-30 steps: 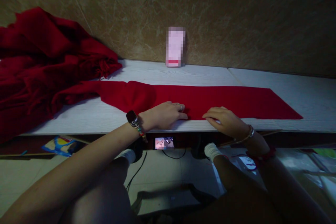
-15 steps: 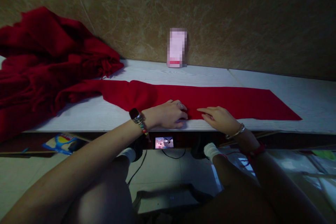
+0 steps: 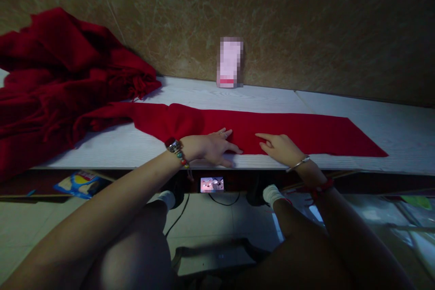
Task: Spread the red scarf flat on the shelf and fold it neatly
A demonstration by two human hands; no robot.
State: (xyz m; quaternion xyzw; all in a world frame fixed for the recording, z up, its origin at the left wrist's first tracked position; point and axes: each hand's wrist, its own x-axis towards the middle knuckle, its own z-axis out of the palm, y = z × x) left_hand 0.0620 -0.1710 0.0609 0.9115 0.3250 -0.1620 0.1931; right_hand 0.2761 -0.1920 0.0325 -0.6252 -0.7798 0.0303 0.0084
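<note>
A red scarf (image 3: 306,133) lies as a long flat strip on the white wood-grain table (image 3: 190,88); its far right end comes to a slanted point. My left hand (image 3: 215,145) rests on the strip near its front edge, fingers spread apart and holding nothing. To its right, my right hand (image 3: 280,147) touches the cloth with the index finger stretched out. Its thumb is close below that finger, and the other fingers are curled partly out of sight. Leftward the strip is rumpled and runs into a heap of red fringed cloth (image 3: 61,63).
A pink blurred upright object (image 3: 230,63) leans against the brown marbled wall (image 3: 306,22). Under the table edge lie a lit phone (image 3: 211,185) and a blue-and-yellow packet (image 3: 79,183). A dark cable (image 3: 181,217) trails over the tiled floor.
My left hand has shifted slightly left and its fingers have spread wider. My right hand has moved a little left, its index finger lying higher on the cloth. The scarf stays almost unchanged.
</note>
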